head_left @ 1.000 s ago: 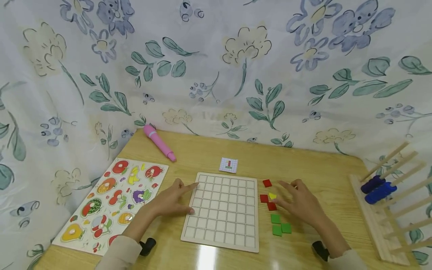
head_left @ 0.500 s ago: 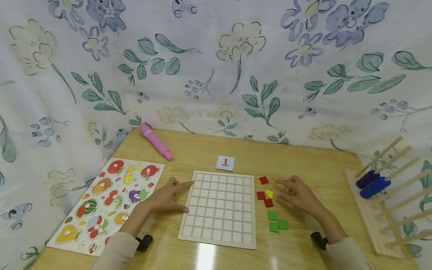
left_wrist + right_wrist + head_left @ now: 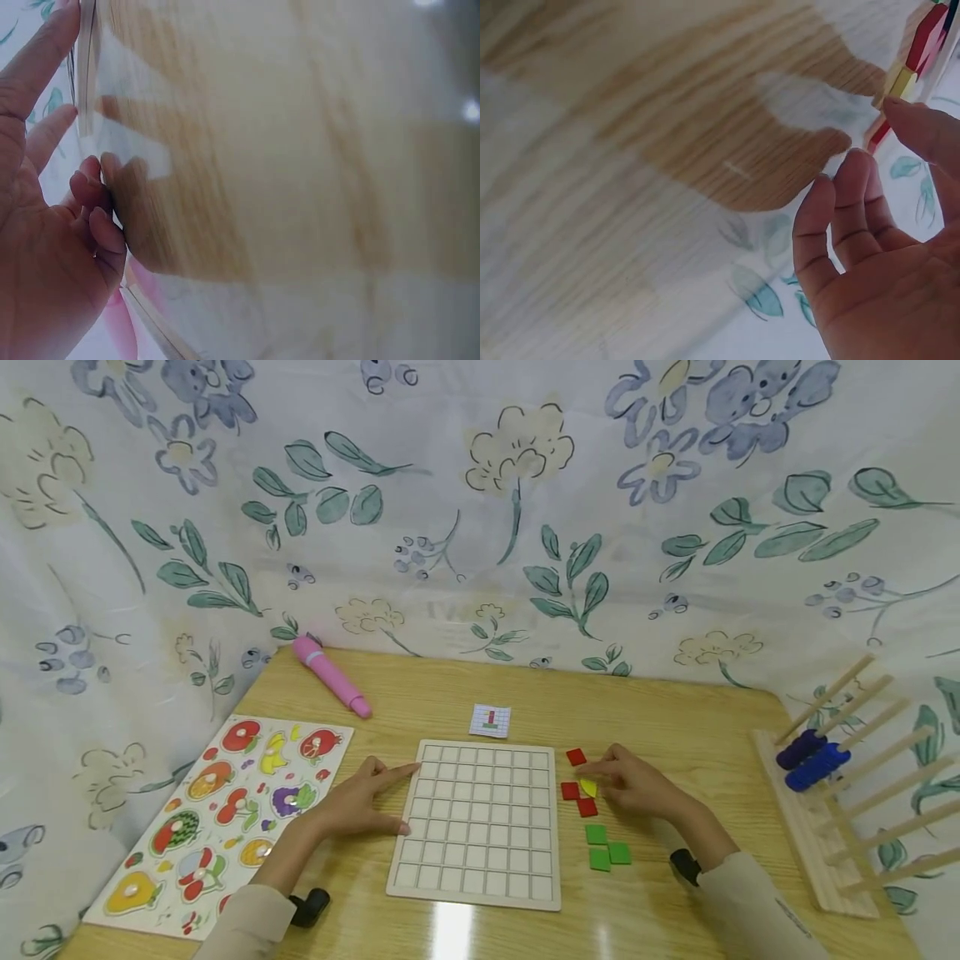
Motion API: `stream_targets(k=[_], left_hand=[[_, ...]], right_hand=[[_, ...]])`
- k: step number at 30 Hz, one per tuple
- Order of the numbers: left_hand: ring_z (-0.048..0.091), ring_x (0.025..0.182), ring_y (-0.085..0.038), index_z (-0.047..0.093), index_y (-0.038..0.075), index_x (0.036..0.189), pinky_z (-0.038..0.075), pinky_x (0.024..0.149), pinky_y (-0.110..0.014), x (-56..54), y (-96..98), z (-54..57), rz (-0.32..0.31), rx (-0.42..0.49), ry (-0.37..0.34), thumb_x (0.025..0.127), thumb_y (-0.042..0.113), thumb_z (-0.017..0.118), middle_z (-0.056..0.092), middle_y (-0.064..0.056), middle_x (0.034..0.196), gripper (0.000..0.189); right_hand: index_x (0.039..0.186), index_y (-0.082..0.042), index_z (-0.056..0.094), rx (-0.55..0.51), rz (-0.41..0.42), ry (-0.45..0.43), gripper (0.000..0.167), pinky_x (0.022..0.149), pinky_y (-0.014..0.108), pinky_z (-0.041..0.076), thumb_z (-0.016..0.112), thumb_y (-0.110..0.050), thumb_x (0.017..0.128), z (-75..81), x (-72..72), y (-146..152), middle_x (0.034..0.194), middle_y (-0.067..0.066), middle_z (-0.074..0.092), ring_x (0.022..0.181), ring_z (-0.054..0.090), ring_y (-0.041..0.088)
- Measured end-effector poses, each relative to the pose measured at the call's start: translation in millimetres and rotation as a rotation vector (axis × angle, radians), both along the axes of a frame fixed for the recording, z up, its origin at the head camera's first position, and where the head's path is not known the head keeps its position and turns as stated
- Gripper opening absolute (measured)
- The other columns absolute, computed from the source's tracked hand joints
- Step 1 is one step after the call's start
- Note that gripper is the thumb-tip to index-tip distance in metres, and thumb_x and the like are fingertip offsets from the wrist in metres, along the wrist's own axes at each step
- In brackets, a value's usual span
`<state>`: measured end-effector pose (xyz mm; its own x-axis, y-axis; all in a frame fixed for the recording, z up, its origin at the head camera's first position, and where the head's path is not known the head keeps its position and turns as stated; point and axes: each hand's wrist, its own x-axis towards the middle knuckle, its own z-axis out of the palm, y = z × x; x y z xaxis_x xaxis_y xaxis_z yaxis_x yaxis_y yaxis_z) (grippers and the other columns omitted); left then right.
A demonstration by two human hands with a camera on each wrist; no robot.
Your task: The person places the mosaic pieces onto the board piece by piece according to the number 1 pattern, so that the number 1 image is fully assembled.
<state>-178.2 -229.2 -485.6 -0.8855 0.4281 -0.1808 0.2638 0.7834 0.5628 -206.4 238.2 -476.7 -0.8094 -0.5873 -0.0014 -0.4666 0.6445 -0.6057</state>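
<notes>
Nearest me on the head feed are two beige sleeves with a dark device at each wrist, and beyond them, on the wood-grain bench, the pale grid board, which I use as my clock dial. The left hand lies at 9 o'clock, thumb and index spread wide with both tips at the board's edge; in its wrist view I see the other fingers curled inward. Three green tiles sit together between 3 and 4 o'clock. The right hand is between 2 and 3, thumb and index only narrowly parted at the yellow tile, which it partly covers; whether it pinches that tile I cannot tell, since the thumb masks the index in the wrist view. Three red tiles lie about it, two just below and left, one above. Farther left, at 9, is a fruit puzzle; at 3, well apart, stands a wooden peg rack with blue rings. Behind the board, a small printed card is at 12, a pink pen-shaped object between 10 and 11, and a floral cloth hangs beyond everything.
</notes>
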Motion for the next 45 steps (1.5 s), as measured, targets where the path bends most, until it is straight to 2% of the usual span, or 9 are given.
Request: stream_targets(k=[3,11,19,25,32,38,45], left_hand=[[0.043,0.081,-0.017,0.038,0.034,0.153,0.037,0.067,-0.031,0.1,-0.5,-0.1,0.003,0.008,-0.006,0.071,0.060,0.081,0.039,-0.006,0.106,0.096],[0.042,0.081,-0.018,0.038,0.035,0.153,0.037,0.067,-0.031,-1.6,-0.8,-2.2,0.001,0.023,-0.022,0.071,0.059,0.082,0.039,-0.006,0.105,0.096],[0.041,0.081,-0.017,0.036,0.034,0.154,0.037,0.068,-0.030,-2.3,-2.2,-3.5,0.002,0.022,-0.023,0.071,0.059,0.082,0.039,-0.006,0.105,0.098],[0.042,0.082,-0.017,0.036,0.030,0.155,0.036,0.070,-0.030,-1.6,-2.0,-1.0,0.007,0.021,-0.027,0.070,0.057,0.083,0.039,-0.006,0.104,0.100],[0.041,0.082,-0.017,0.036,0.029,0.155,0.036,0.071,-0.029,-3.1,1.4,0.3,0.004,0.019,-0.027,0.070,0.056,0.084,0.038,-0.005,0.103,0.101],[0.041,0.080,-0.017,0.036,0.027,0.155,0.035,0.070,-0.030,-2.4,2.1,2.7,0.010,0.031,-0.030,0.070,0.054,0.085,0.038,-0.007,0.102,0.102],[0.041,0.080,-0.018,0.035,0.026,0.155,0.036,0.070,-0.029,-2.3,2.5,3.3,0.014,0.028,-0.037,0.070,0.052,0.086,0.039,-0.007,0.103,0.103]], right_hand=[[0.124,-0.009,0.070,0.026,0.006,0.002,0.039,0.067,0.026,0.036,0.064,0.004,0.088,0.7,-0.9,-0.8,0.098,0.006,0.049,0.077,0.037,0.012],[0.119,-0.008,0.073,0.023,-0.061,-0.026,0.030,0.067,0.026,0.037,0.071,-0.007,0.089,-1.2,1.5,2.7,0.099,0.005,0.052,0.079,0.041,0.014],[0.106,-0.007,0.074,0.027,-0.141,0.030,0.020,0.073,0.027,0.042,0.076,-0.011,0.086,-5.8,4.9,2.8,0.096,0.001,0.055,0.083,0.046,0.013],[0.096,-0.006,0.072,0.048,-0.127,0.124,0.016,0.069,0.026,0.047,0.079,-0.011,0.083,-6.9,5.7,0.2,0.094,0.000,0.056,0.079,0.049,0.008],[0.096,-0.008,0.073,0.017,-0.164,0.123,0.015,0.064,0.023,0.043,0.079,-0.011,0.083,-0.9,7.7,-9.1,0.093,0.000,0.055,0.076,0.047,0.009],[0.096,-0.007,0.074,-0.052,-0.117,0.132,0.013,0.062,0.023,0.044,0.078,-0.013,0.085,15.3,4.6,-32.4,0.093,0.004,0.056,0.075,0.047,0.009],[0.098,-0.009,0.074,-0.037,-0.090,0.129,0.016,0.066,0.023,0.046,0.080,-0.015,0.083,21.0,-3.1,-59.9,0.093,0.002,0.055,0.077,0.049,0.009]])
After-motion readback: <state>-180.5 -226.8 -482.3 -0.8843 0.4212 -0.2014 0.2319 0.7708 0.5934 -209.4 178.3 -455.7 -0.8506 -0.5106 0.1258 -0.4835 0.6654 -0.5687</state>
